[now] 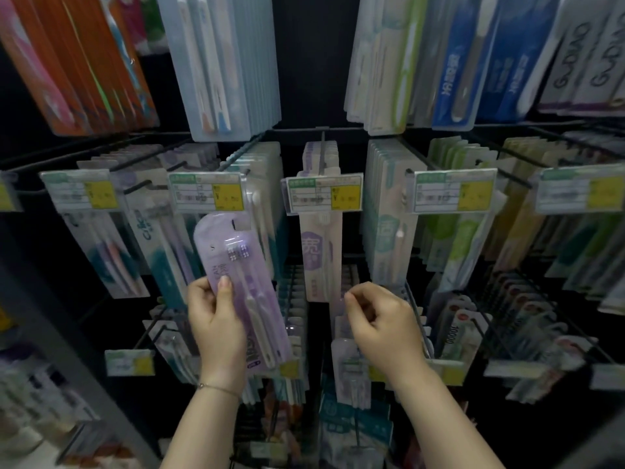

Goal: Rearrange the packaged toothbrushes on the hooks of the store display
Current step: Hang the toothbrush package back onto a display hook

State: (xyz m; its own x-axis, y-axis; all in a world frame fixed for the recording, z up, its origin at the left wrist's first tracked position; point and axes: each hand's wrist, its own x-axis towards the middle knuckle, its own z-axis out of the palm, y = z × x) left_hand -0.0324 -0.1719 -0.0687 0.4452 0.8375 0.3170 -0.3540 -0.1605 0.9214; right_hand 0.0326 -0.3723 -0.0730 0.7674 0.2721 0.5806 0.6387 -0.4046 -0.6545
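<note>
My left hand [216, 323] covers the purple pack's [236, 265] lower left. Whether my right hand [382, 319] pinches anything I cannot tell (its curled fingers hide it). The price tags [324, 198] are too blurred to read; the top packs [223, 62] run off the upper edge.

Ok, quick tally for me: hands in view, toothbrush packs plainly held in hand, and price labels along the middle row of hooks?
Hands: 2, left hand and right hand
Packs plainly held: 1, the purple toothbrush pack in the left hand; the right hand's grip is unclear
Middle-row price labels: 6, both end ones cut off by the frame
Total: 9
</note>
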